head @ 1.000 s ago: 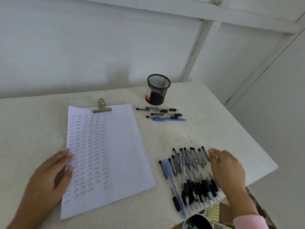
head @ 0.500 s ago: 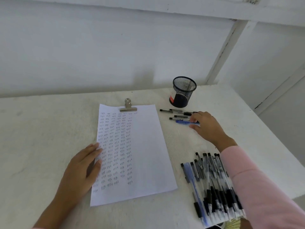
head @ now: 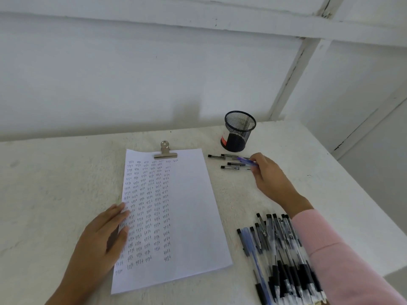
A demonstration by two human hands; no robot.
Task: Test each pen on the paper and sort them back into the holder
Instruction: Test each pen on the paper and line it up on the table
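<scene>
Paper (head: 176, 219) lies flat on the white table (head: 55, 194), held at its far edge by a metal clip (head: 165, 152). Columns of small handwritten "test" marks fill its left half; the right half is bare. Left hand (head: 103, 236) rests palm down at the sheet's left edge, fingers (head: 120, 213) loosely together and extended, tips overlapping the written columns, holding nothing. Right hand (head: 269, 179), in a pink sleeve (head: 343, 256), reaches to the far right of the sheet, near the holder (head: 239, 130). Its thumb and fingertips are pinched narrow around a blue pen (head: 246, 160), which points left and looks slightly raised over the row beneath; whether it clears the table cannot be told. Under and beside it lie a few black-capped pens (head: 222, 156), roughly parallel, pointing left, between sheet and holder. The holder is a black mesh cup, upright, just beyond these pens, with a red patch low on its left side; nothing stands above its rim. Its inside is not clearly visible. Near the table's front edge, right of the sheet, a large pile of pens (head: 279, 256) lies fanned, mostly clear barrels with black caps and grips, with a blue one on the left flank; the sleeve covers the pile's right side.
</scene>
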